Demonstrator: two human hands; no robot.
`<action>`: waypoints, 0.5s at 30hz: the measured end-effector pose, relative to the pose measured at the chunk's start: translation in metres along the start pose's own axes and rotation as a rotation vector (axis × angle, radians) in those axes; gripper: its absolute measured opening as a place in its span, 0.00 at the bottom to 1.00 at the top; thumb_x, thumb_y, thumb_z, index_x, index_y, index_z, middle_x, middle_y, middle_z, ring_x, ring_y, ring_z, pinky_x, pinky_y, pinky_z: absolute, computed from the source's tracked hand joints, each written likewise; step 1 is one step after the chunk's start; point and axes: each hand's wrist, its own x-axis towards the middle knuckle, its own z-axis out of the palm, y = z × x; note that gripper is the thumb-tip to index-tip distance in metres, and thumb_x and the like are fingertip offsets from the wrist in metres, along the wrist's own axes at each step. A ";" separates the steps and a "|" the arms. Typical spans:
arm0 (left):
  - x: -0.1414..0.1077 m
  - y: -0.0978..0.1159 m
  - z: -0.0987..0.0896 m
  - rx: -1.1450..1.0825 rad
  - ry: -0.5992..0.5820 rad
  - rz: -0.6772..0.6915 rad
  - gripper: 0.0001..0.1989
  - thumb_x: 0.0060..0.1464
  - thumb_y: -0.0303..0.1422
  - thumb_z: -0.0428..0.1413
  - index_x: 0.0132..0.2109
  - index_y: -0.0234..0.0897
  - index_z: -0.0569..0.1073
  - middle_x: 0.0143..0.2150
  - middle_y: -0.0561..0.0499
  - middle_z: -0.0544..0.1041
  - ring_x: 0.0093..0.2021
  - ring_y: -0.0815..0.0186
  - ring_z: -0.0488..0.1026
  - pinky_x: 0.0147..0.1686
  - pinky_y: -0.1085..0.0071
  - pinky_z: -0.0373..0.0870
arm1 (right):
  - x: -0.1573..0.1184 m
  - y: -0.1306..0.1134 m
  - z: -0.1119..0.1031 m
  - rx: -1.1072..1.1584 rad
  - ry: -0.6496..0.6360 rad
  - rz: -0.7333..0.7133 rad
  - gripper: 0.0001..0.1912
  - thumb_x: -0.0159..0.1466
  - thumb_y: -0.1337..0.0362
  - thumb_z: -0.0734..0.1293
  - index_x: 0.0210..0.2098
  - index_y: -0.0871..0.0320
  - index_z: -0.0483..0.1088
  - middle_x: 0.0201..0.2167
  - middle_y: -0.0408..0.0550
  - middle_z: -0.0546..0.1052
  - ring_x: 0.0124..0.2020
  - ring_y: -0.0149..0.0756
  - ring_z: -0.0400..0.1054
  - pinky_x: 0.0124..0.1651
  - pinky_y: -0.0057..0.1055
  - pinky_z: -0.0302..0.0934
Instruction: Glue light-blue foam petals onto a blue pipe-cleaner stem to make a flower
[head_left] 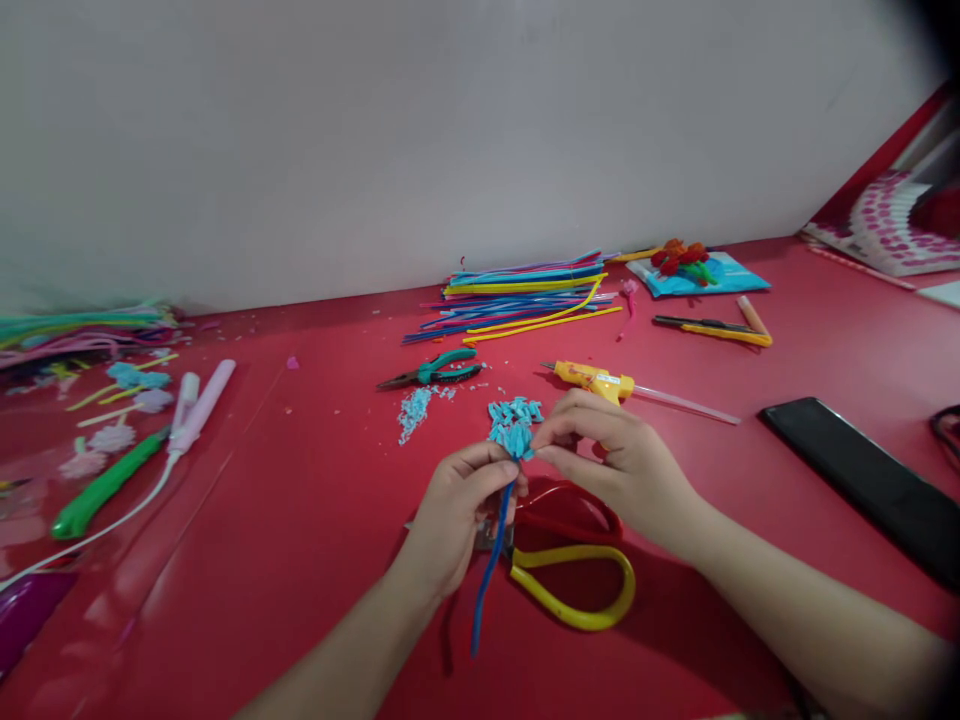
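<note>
A light blue flower-like cluster [514, 438] tops a dark blue stem [491, 570] at the middle of the view. My left hand [461, 500] pinches the stem just under the cluster, and the stem hangs down toward me. From the right, my right hand [611, 455] has its thumb and forefinger pressed together at the cluster's right side; whether a small piece is between them is hidden. Small light blue cut pieces [517, 410] lie right behind the cluster. Beneath my hands rest scissors with a yellow and a red handle loop [589, 588].
Green-handled pliers [442, 370], blue fuzz [414, 412] and a yellow glue gun [592, 380] lie beyond my hands. Bundled pipe cleaners [525, 290] sit near the wall. A black phone [862, 480] is at right; a green-handled tool [109, 485] and pink hot tool [202, 405] at left.
</note>
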 end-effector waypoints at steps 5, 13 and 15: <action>0.000 0.000 0.000 0.030 -0.001 -0.011 0.06 0.46 0.32 0.57 0.25 0.34 0.71 0.23 0.53 0.71 0.18 0.76 0.60 0.17 0.79 0.55 | -0.001 0.001 -0.001 -0.049 -0.026 -0.060 0.04 0.61 0.71 0.63 0.32 0.57 0.70 0.30 0.44 0.68 0.32 0.30 0.64 0.35 0.27 0.61; -0.003 0.004 0.001 0.096 -0.011 0.025 0.05 0.45 0.31 0.58 0.26 0.34 0.72 0.21 0.55 0.68 0.18 0.76 0.59 0.18 0.79 0.56 | -0.002 0.003 0.001 -0.180 0.049 -0.260 0.04 0.61 0.72 0.62 0.32 0.57 0.67 0.30 0.45 0.69 0.32 0.31 0.64 0.35 0.29 0.61; -0.003 0.005 0.002 0.109 -0.012 0.028 0.05 0.44 0.31 0.58 0.25 0.34 0.72 0.20 0.55 0.67 0.18 0.75 0.59 0.18 0.78 0.56 | -0.003 0.004 0.002 -0.215 0.065 -0.295 0.05 0.62 0.72 0.62 0.32 0.57 0.67 0.30 0.46 0.69 0.32 0.31 0.64 0.35 0.30 0.61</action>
